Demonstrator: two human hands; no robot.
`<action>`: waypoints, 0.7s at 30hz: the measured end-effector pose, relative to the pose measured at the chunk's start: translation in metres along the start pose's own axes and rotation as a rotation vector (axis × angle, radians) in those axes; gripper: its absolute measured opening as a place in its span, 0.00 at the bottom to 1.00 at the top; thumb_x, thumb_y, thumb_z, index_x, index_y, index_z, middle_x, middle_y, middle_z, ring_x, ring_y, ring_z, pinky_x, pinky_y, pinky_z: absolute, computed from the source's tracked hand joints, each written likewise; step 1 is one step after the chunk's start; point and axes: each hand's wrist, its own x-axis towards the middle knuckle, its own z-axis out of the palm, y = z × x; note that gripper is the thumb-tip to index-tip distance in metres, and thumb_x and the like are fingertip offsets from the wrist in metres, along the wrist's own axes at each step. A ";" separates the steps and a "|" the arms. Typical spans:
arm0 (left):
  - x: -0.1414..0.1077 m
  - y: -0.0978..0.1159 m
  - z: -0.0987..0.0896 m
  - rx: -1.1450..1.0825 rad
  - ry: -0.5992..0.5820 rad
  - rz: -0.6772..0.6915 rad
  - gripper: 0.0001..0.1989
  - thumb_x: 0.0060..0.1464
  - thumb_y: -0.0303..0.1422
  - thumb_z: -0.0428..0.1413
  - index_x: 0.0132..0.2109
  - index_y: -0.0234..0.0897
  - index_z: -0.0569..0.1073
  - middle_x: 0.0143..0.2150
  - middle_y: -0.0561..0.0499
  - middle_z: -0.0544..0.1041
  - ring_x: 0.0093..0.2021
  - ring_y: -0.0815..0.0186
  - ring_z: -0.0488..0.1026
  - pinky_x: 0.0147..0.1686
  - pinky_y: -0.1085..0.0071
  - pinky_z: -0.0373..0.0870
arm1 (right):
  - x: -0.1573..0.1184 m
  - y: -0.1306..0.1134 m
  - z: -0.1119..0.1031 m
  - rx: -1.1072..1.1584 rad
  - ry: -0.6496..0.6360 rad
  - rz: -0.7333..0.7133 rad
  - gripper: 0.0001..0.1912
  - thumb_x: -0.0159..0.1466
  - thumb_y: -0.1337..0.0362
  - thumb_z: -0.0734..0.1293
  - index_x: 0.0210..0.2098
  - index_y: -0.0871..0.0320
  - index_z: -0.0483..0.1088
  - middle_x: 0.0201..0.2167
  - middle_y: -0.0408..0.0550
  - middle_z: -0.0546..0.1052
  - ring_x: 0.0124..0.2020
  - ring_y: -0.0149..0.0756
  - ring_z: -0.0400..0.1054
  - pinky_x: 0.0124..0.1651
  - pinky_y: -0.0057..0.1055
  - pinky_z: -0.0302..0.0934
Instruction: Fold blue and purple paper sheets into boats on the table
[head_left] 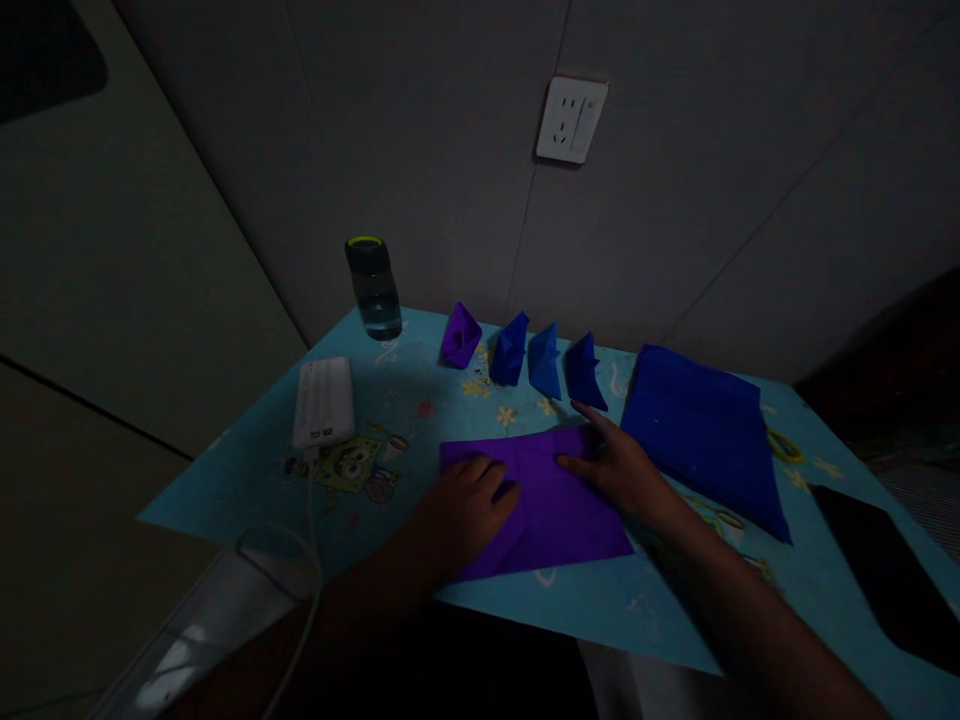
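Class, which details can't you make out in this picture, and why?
In the head view:
Purple paper under the left hand: hidden by that hand.
White cable, far end: cut off by the bottom edge.
Dark slab: cut off by the right edge.
Print on the white box: too small, dim.

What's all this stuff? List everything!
Wall: one, grey, back
Socket: one, white, on wall
Bottle: one, clear, dark-topped, back left
Box with ports: one, white, left
Cable: one, white, plugged into box
Boat: one, purple, row's left end
Boats: three, blue, rest of row
Sheet: one, purple, under both hands
Blue paper: count unclear, right of boats
Ring: one, yellow-green, right of paper
Flat slab: one, black, right end
Table cover: one, light blue, tabletop
Corner shape: one, dark, top left
Left hand: one, sheet's left
Right hand: one, sheet's upper right
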 end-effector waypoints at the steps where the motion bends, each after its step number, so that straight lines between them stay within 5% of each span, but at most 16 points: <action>1: -0.001 0.002 0.001 -0.035 0.006 -0.022 0.11 0.63 0.28 0.53 0.51 0.34 0.74 0.51 0.40 0.76 0.51 0.54 0.73 0.47 0.59 0.74 | -0.003 0.000 0.003 0.045 0.000 0.005 0.44 0.56 0.57 0.73 0.68 0.59 0.55 0.40 0.50 0.77 0.36 0.42 0.73 0.40 0.39 0.68; 4: -0.003 0.003 0.002 -0.184 0.003 -0.064 0.13 0.61 0.32 0.56 0.52 0.33 0.74 0.55 0.39 0.74 0.57 0.52 0.69 0.54 0.55 0.71 | -0.012 -0.001 0.008 0.153 -0.016 -0.005 0.41 0.58 0.58 0.71 0.67 0.58 0.54 0.34 0.45 0.77 0.31 0.39 0.72 0.34 0.36 0.68; 7: -0.004 -0.002 0.001 -0.309 0.006 -0.067 0.19 0.61 0.37 0.56 0.56 0.32 0.71 0.60 0.36 0.71 0.62 0.49 0.64 0.59 0.51 0.67 | -0.019 -0.006 0.009 0.173 -0.092 -0.032 0.21 0.61 0.59 0.68 0.53 0.57 0.69 0.36 0.48 0.78 0.34 0.41 0.73 0.37 0.38 0.69; 10: -0.004 -0.005 0.002 -0.365 0.008 -0.069 0.22 0.61 0.35 0.55 0.60 0.31 0.68 0.64 0.34 0.66 0.66 0.49 0.60 0.63 0.50 0.63 | -0.023 -0.010 0.007 0.076 -0.108 -0.132 0.09 0.64 0.60 0.65 0.40 0.57 0.73 0.35 0.50 0.78 0.36 0.42 0.74 0.40 0.39 0.69; 16: -0.003 -0.005 0.006 -0.388 0.022 -0.075 0.22 0.61 0.34 0.55 0.60 0.30 0.68 0.65 0.34 0.65 0.67 0.48 0.58 0.64 0.49 0.61 | -0.032 -0.006 0.017 -0.197 -0.099 -0.591 0.21 0.65 0.72 0.59 0.56 0.56 0.70 0.52 0.56 0.76 0.52 0.47 0.70 0.54 0.47 0.66; 21: -0.003 -0.006 0.009 -0.394 0.023 -0.076 0.23 0.60 0.34 0.56 0.61 0.30 0.67 0.65 0.33 0.65 0.68 0.48 0.58 0.63 0.49 0.62 | -0.037 -0.008 0.018 -0.409 -0.147 -0.681 0.27 0.62 0.76 0.60 0.60 0.56 0.68 0.57 0.58 0.73 0.57 0.50 0.66 0.57 0.50 0.64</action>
